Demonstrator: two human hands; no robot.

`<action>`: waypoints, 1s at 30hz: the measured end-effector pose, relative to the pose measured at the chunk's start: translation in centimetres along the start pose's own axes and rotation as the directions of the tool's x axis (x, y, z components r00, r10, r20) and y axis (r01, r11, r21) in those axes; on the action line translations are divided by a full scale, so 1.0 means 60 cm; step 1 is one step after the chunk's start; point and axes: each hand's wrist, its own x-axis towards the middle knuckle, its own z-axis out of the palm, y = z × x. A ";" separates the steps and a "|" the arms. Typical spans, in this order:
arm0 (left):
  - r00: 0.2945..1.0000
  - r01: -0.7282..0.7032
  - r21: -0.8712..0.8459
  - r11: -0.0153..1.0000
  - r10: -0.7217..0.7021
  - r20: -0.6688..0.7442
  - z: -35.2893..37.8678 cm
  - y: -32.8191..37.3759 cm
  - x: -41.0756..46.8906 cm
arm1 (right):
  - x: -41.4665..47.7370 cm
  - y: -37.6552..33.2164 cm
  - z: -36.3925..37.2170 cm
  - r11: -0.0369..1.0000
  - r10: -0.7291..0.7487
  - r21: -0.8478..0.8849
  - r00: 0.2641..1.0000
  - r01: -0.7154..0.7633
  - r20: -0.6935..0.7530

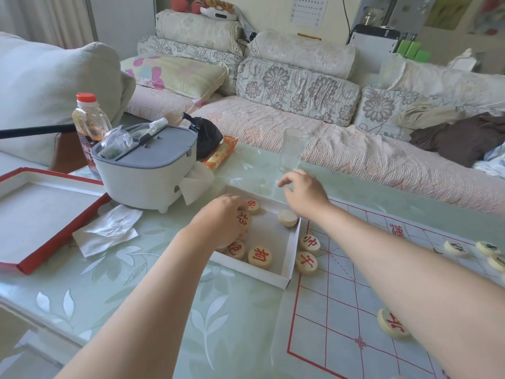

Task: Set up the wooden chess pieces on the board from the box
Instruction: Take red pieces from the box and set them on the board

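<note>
head | left hand (pixel 218 224) reaches into white box (pixel 287 250) on desk (pixel 164 296), fingers curled over red-marked pieces (pixel 259 257), grasp cannot be told | right hand (pixel 303 194) hovers loose, empty, above box's far edge | board (pixel 355 296) right of box carries two red pieces (pixel 306 262) at its left edge

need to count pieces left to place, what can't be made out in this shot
Head view only:
- Pieces under the left hand in the white box: hidden, count unknown.
- Whether that hand grips a piece: fingers hidden.
- Face-down piece: marking not visible.
- Dark-lettered pieces at the right edge: blurred, partly cut off.
- Piece on the board: partly behind the right forearm.
</note>
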 end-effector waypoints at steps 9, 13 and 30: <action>0.999 -0.023 0.042 0.999 0.024 -0.031 -0.015 0.001 -0.015 | -0.012 -0.106 0.044 0.880 -0.300 -0.249 0.881 0.404 0.366; 0.999 -0.031 0.050 0.998 0.033 -0.032 -0.016 0.000 -0.017 | -0.022 -0.101 0.049 0.902 -0.271 -0.233 0.896 0.363 0.351; 0.969 -0.233 -0.138 0.963 0.242 0.053 0.033 0.159 -0.018 | -0.130 0.086 -0.098 0.986 0.149 0.041 0.969 -0.160 0.198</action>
